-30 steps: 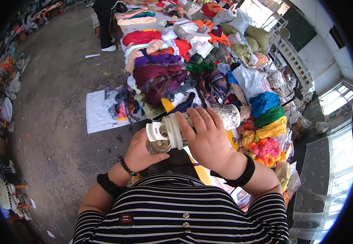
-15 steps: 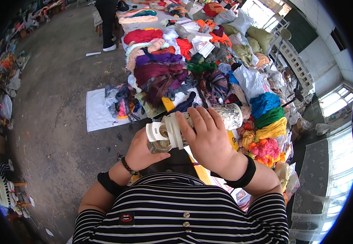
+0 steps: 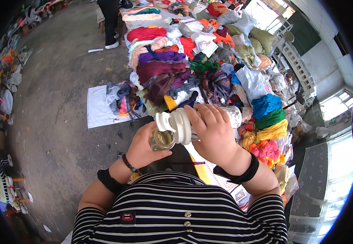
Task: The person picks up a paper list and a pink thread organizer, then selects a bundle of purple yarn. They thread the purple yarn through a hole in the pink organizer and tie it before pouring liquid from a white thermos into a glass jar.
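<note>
White-capped bottle (image 3: 200, 120) lies tipped in the clasping right hand (image 3: 215, 136), over a small jar (image 3: 161, 139) gripped by the left hand (image 3: 144, 148); jar partly filled.

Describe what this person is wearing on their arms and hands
Both hands are bare, no gloves. The left hand has a dark beaded bracelet at the wrist and a black band further up the forearm. The right hand has a wide black band at the wrist. Short sleeves of a black-and-white striped top end at the upper arms.
</note>
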The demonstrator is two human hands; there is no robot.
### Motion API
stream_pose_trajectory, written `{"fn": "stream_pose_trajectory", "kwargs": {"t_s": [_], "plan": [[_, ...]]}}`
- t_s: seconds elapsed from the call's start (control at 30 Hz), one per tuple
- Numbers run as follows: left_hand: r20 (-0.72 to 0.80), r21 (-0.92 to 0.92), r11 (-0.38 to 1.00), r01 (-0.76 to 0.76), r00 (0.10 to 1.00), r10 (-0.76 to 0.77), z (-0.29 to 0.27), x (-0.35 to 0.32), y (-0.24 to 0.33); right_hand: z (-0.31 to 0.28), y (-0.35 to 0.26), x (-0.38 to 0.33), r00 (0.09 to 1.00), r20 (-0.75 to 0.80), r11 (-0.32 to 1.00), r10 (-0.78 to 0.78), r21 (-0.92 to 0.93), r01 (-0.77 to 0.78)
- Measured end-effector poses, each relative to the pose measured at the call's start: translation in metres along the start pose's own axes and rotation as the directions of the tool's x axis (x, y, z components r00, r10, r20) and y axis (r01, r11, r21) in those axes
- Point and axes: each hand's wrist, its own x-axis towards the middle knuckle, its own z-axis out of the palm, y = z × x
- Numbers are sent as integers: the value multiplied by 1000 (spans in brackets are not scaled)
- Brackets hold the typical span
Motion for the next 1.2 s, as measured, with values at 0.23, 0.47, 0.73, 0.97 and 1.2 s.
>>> {"fn": "stream_pose_trajectory", "kwargs": {"t_s": [0.23,0.47,0.73,0.97,1.2], "plan": [[0,-2,1000,15,1000,-15,-4,-2,-1,16,16,-2,996,33,944,85,318,-91],[-9,-44,999,2,1000,-2,-9,1,2,43,22,-14,941,169,703,295,629,-333],[-29,-52,998,33,999,-35,-10,4,1,52,19,-12,936,115,643,334,699,-315],[-46,5,1000,20,999,-20,-9,7,5,45,21,-9,973,13,819,231,537,-202],[-35,128,992,9,999,-5,-7,9,7,27,17,-1,991,-24,940,130,319,-116]]}}
